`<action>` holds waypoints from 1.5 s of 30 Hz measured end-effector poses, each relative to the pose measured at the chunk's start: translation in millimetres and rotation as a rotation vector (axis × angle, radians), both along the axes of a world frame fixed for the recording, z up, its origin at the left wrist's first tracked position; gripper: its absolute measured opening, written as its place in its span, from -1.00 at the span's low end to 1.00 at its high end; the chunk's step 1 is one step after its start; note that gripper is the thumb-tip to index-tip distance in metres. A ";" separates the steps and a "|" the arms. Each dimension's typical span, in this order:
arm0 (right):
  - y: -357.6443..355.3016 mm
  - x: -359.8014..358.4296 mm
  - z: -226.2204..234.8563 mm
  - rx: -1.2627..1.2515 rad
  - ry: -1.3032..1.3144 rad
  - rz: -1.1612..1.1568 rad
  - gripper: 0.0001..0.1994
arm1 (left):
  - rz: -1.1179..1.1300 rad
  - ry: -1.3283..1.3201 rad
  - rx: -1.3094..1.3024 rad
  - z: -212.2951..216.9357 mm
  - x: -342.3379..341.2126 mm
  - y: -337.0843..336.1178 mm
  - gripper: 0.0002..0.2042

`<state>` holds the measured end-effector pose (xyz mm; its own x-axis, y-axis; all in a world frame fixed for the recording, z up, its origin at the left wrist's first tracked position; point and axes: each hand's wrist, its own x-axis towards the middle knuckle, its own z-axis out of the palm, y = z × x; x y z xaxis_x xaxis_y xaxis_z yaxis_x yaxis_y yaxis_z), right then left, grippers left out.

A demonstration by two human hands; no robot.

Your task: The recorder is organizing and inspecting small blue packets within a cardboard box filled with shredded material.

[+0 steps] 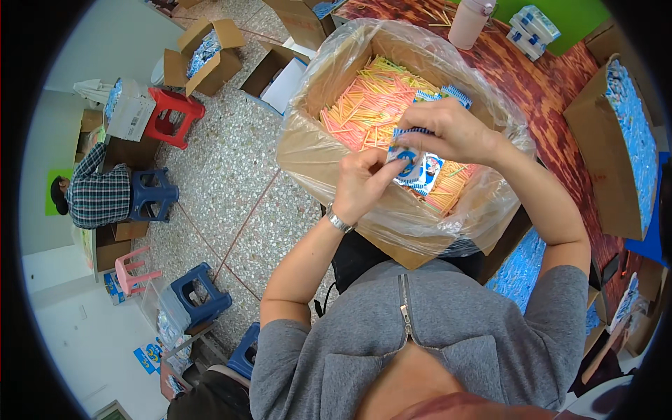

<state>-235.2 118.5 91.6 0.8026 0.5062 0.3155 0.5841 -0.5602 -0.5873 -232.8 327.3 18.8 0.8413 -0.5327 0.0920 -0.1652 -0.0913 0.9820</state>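
Note:
Between my hands is a small blue-and-white packet, held over a large plastic-lined cardboard box. My left hand pinches the packet's left side with thumb and fingers. From the upper right, my right hand grips its top edge, fingers closed. Thin pink and yellow sticks fill the box loosely. Another blue-and-white packet lies on the sticks just right of the held one. Partly behind my right hand, more packets rest on the sticks.
A pink bottle and a stack of small packs stand on the red-brown table. To the right is a box of blue packets. Stools, including a red one, and a seated person are at the left.

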 end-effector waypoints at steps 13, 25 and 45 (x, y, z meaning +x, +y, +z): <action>73.0 155.3 -159.5 -0.217 0.502 -0.119 -0.55 | 0.146 -0.058 0.121 -3.6 -23.7 54.0 -0.76; 122.8 162.7 -185.5 -0.065 0.682 -0.430 -0.51 | 0.118 0.024 0.116 6.4 -18.2 58.6 -0.77; 144.4 145.0 -177.8 -0.006 0.715 -0.594 -0.63 | 0.059 0.041 0.040 1.7 -24.8 72.1 -0.90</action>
